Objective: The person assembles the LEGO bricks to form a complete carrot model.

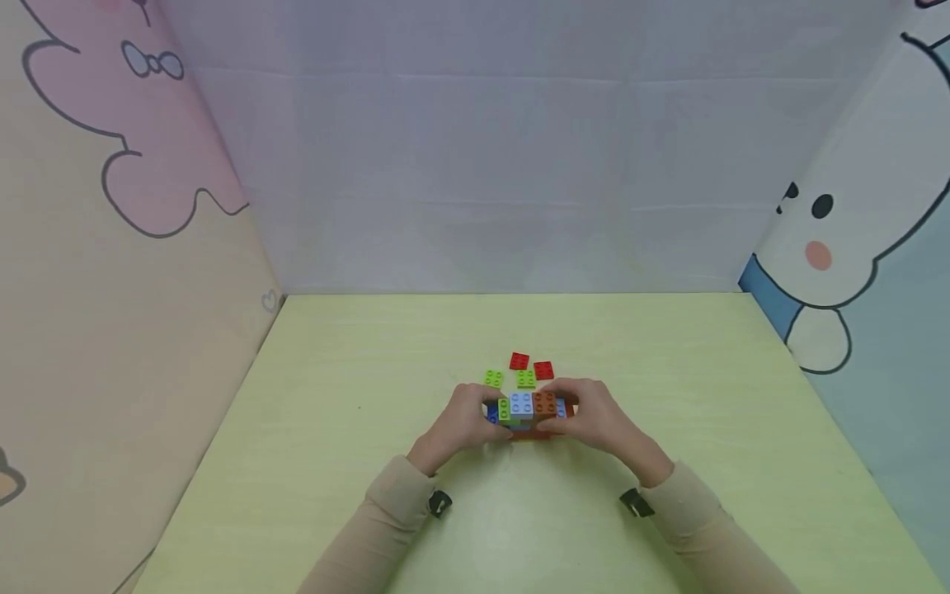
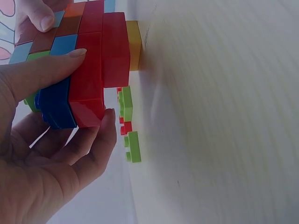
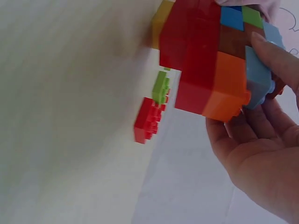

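A block of stacked toy bricks (image 1: 522, 404) is held between both hands near the middle of the table. My left hand (image 1: 463, 417) grips its left end, thumb on the near side and fingers behind. At the opposite end, my right hand (image 1: 597, 417) holds it the same way. Light blue, brown and green bricks form the top; below come blue and orange ones (image 3: 226, 86), then red bricks (image 2: 88, 88), with a yellow brick (image 2: 134, 44) lowest. Whether the yellow brick touches the table cannot be told.
Just beyond the block lie two red bricks (image 1: 519, 361) (image 1: 544, 370) and two light green bricks (image 1: 493, 378) (image 1: 525, 379). The pale table (image 1: 356, 346) meets a light wall (image 1: 475, 165) at the back, with cartoon-printed walls on both sides.
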A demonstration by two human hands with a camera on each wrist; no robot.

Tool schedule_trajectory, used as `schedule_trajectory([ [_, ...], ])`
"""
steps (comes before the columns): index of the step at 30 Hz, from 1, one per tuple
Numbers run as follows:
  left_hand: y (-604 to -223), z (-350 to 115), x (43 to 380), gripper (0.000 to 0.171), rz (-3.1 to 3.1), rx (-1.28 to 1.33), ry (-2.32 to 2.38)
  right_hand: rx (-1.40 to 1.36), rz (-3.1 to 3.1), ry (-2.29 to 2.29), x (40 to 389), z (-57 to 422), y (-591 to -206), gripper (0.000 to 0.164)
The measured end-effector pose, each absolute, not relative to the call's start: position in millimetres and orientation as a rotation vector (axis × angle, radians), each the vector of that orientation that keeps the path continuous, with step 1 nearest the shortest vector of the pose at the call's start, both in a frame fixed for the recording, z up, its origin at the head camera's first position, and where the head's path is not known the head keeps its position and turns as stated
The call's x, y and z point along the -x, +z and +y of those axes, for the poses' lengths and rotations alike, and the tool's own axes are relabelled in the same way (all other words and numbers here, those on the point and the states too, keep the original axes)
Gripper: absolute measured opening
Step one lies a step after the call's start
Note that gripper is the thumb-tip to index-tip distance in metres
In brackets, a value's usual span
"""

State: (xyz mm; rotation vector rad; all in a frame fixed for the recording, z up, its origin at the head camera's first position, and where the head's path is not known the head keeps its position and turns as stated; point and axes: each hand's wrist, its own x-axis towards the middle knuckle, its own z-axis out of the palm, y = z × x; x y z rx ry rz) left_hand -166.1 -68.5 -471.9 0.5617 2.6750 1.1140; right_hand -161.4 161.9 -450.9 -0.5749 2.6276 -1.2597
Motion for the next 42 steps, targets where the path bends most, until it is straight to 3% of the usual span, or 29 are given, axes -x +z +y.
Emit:
schedule_trajectory([
  [21,-472,-68,166,0.039,2.654,-0.534,1.119,0.462,2.625,-1.293,158,186,-476,0.040],
  [42,-470,-66,165,0.037,2.655,-0.517,1.126,0.552,2.766,-0.844,178,207,-473,0.025],
])
